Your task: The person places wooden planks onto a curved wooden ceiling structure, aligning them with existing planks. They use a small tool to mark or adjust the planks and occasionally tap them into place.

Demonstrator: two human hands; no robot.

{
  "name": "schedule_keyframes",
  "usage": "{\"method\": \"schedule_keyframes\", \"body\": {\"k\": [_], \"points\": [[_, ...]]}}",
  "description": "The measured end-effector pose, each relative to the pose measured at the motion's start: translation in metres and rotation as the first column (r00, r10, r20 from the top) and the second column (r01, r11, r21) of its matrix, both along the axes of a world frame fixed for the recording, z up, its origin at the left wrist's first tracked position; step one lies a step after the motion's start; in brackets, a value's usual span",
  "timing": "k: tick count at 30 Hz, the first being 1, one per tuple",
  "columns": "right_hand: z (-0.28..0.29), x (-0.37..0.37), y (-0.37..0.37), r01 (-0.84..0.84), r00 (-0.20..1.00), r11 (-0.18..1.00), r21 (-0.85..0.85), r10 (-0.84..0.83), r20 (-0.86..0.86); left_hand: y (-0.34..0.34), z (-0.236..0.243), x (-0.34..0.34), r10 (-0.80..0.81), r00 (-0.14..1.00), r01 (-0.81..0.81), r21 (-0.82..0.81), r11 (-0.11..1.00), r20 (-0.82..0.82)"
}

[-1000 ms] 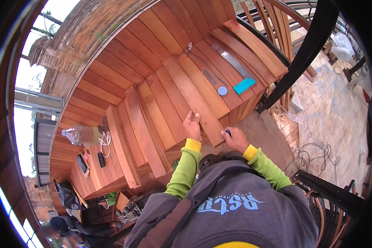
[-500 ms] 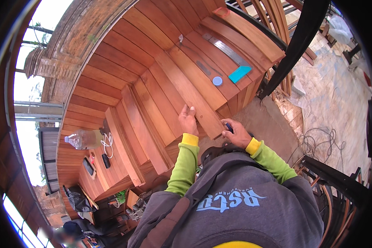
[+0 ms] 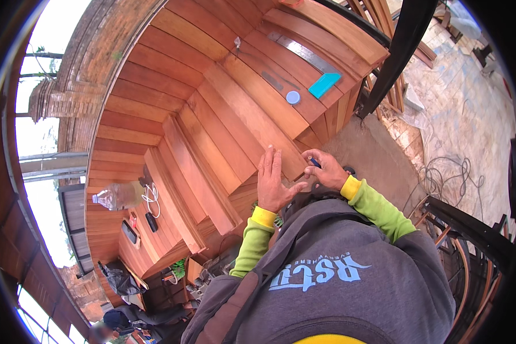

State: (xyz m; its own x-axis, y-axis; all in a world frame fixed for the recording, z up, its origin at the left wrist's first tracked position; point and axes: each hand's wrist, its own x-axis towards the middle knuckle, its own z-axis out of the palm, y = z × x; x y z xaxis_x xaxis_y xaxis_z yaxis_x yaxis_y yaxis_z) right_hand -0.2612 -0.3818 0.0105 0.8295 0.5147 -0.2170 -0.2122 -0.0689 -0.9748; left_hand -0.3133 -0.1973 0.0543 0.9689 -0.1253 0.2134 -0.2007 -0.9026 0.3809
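Note:
My left hand (image 3: 275, 180) lies with fingers stretched out over the near end of a reddish-brown wooden board (image 3: 243, 112), thumb pointing right. The board lies lengthwise on the plank bench, its far end toward the slatted backrest. Just right of that end, my right hand (image 3: 325, 170) pinches a short dark blue pencil (image 3: 314, 162); its tip is too small to make out. Beyond the hands, a try square with a teal handle (image 3: 325, 85) and metal blade (image 3: 298, 53) rests on the bench beside a round blue lid (image 3: 293, 97).
More loose boards (image 3: 198, 172) lie across the bench to the left. Farther left are a large clear bottle (image 3: 117, 196), a white cable (image 3: 150, 198) and a phone (image 3: 130, 231). A dark metal post (image 3: 404, 54) rises at right. Another person (image 3: 149, 321) is at lower left.
My left hand has turned and opened, from bent fingers at the board's edge to stretched fingers over its end. My right hand still holds the pencil. The view has shifted slightly.

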Motion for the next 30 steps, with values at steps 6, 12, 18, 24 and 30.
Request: {"method": "schedule_keyframes", "body": {"k": [6, 12, 18, 24, 30], "points": [[-0.012, -0.003, 0.002, 0.044, 0.998, 0.999, -0.018, -0.043, 0.047, 0.006, -0.014, 0.008, -0.011, 1.000, 0.009, 0.106, 0.994, 0.022], [-0.012, 0.000, -0.008, 0.056, 0.997, 0.998, -0.028, -0.058, -0.051, 0.002, -0.021, 0.007, 0.020, 0.997, -0.030, 0.137, 0.990, 0.076], [-0.030, 0.001, -0.021, 0.143, 0.985, 0.990, 0.007, -0.141, -0.100, 0.003, -0.023, 0.008, 0.003, 0.996, -0.022, 0.222, 0.975, 0.085], [-0.035, -0.001, -0.023, 0.134, 0.990, 0.988, -0.077, -0.136, -0.031, 0.002, -0.027, 0.008, 0.004, 0.997, -0.022, 0.238, 0.971, 0.074], [-0.037, -0.001, -0.020, 0.127, 0.990, 0.990, -0.058, -0.131, -0.061, 0.002, -0.031, 0.007, 0.009, 0.999, -0.021, 0.244, 0.969, 0.052]]}}
